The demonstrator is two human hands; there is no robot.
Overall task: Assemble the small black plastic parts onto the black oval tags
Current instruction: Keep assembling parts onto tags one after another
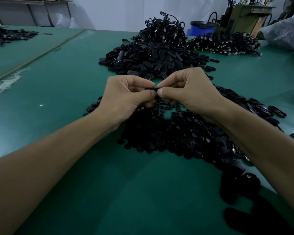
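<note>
- We observed a black oval tag (151, 89) held edge-on between the two hands, raised above the counter and over the far edge of the nearer heap. We could not tell whether a small part was already seated on it.
- The left hand (126, 99) had its grip clamped on the tag's left end, with the thumb and curled fingers pinching it.
- The right hand (187, 92) had its grip clamped on the tag's right end in the same way, and the two thumb tips almost met.
- Under the wrists and forearms, a heap of small black plastic parts (168, 133) lay spread on the green counter (58, 107).
- To the right of that heap we noted a scatter of oval pieces with glossy rims (261, 110), partly hidden by the right forearm.
- Beyond the hands rose a larger mound of loose oval tags (151, 61), capped by a tangle of corded pieces (166, 29).
- A lower pile of corded pieces (224, 45) lay to the right of the mound.
- At the far left of the counter we recorded another dark pile (7, 35), well apart from the rest.
- Behind the counter on the right stood a blue bin (200, 30) and an olive-green machine (241, 16). A clear plastic bag (285, 31) bulged at the right edge.
</note>
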